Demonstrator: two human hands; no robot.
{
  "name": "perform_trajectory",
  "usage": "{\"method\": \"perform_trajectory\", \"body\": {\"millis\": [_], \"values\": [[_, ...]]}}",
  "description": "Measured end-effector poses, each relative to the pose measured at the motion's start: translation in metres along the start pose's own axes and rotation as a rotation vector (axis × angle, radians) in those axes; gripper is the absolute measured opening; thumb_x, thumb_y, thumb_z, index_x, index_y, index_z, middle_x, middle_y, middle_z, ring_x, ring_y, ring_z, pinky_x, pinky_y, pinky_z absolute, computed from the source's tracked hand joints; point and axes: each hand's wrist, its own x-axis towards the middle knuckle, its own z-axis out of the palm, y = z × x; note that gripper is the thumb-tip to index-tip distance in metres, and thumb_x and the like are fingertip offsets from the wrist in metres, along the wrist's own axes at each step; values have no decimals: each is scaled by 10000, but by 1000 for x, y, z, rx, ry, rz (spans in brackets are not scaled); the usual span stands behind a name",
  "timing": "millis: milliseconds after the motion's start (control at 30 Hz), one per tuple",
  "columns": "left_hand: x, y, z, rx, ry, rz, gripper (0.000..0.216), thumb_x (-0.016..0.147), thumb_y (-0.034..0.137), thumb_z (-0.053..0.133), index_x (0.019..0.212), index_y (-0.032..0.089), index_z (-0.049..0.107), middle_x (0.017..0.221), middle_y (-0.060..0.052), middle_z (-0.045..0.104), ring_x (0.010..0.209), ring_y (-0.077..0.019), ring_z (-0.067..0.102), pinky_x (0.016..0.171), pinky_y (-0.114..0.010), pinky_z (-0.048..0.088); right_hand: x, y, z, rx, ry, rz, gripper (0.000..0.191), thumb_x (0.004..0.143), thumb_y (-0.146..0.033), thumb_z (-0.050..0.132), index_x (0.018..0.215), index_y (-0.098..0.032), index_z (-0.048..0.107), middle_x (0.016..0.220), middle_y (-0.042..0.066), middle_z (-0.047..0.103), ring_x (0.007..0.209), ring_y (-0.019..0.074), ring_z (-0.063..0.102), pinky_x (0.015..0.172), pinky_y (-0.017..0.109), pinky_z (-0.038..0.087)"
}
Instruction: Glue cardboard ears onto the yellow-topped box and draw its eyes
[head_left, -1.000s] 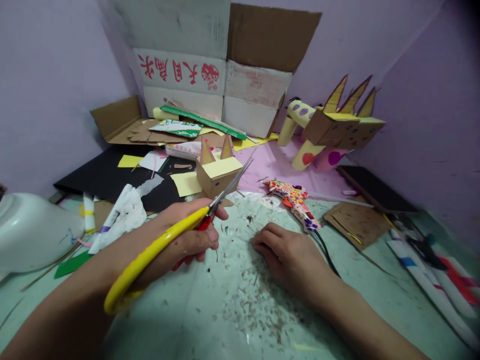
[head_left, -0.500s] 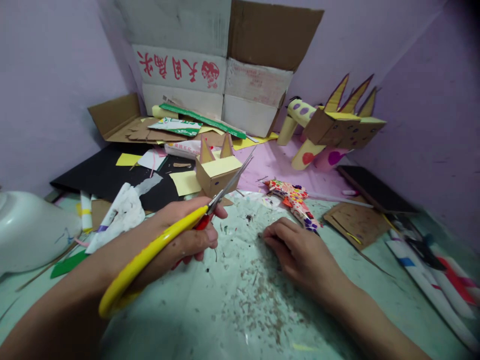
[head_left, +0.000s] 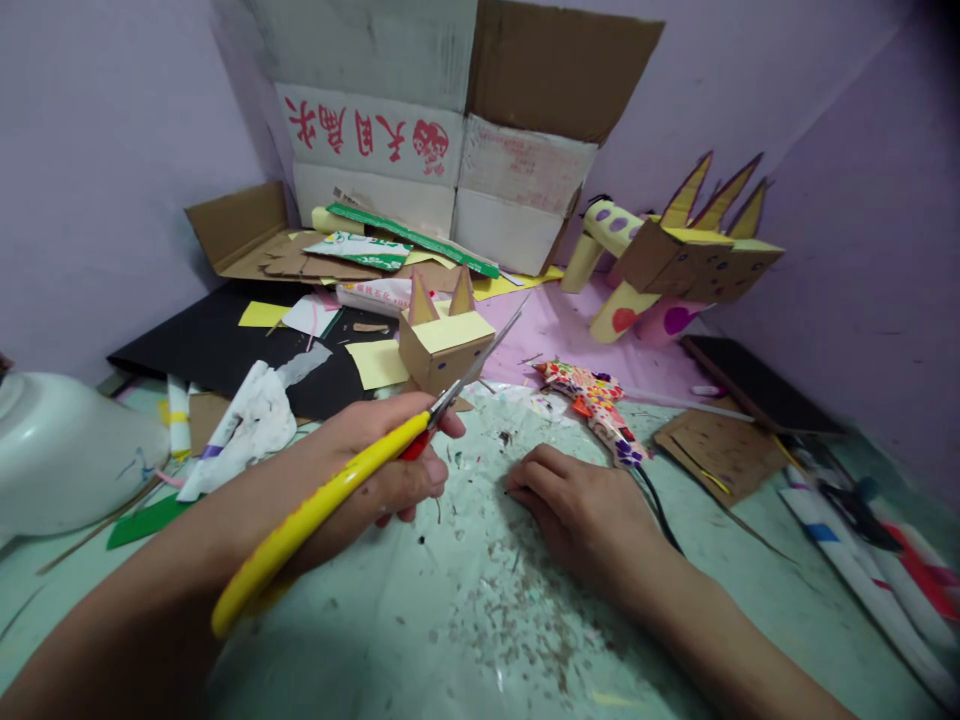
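My left hand [head_left: 386, 465] is closed around a pair of scissors [head_left: 330, 490] with yellow and red handles. The blades point away from me, up to the right, and look nearly closed. Behind their tips is a small cardboard box head [head_left: 446, 345] with a yellow top and two pointed ears. My right hand [head_left: 574, 500] rests on the pale green table cover [head_left: 375, 640], fingers curled and fingertips pressed together at the surface. Whatever they pinch is hidden or too small to tell. Just beyond that hand lies a flower-patterned glue gun [head_left: 589, 395] with a black cord.
Small scraps [head_left: 517, 620] litter the table before me. A larger spiked cardboard figure [head_left: 697, 260] stands at back right. Cardboard pieces [head_left: 300, 260] and black sheet [head_left: 195, 335] lie at back left. A white rounded object [head_left: 75, 450] sits at left, paper rolls [head_left: 862, 570] at right.
My right hand has slid a little left and towards me, baring the glue gun's cord. The left hand keeps its hold on the scissors. The whole view has shifted slightly.
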Motion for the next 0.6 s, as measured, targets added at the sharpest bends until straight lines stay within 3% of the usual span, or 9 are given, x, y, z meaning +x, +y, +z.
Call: {"method": "perform_trajectory", "body": {"millis": [300, 433, 600], "values": [[-2, -2, 1, -32, 22, -21, 309, 845, 342, 519, 1135, 242, 483, 820, -13, 577, 608, -125, 528, 451, -205, 408, 1, 0, -2, 142, 37, 9, 167, 863, -197, 476, 862, -210, 642, 856, 35, 661, 694, 158, 630, 558, 241, 378], [-2, -1, 1, -1, 16, -27, 317, 854, 358, 505, 1149, 248, 465, 822, -13, 578, 609, -122, 521, 452, -200, 405, 3, -4, -2, 32, 42, -4, 162, 850, -205, 483, 855, -221, 644, 837, 29, 658, 661, 164, 619, 504, 254, 315], [-2, -1, 2, -11, 11, -22, 313, 848, 348, 505, 1143, 250, 468, 810, -7, 575, 600, -116, 513, 443, -188, 402, 8, -9, -3, -132, -55, -11, 145, 797, -131, 480, 836, -190, 607, 795, 50, 630, 625, 186, 587, 455, 283, 198]]}}
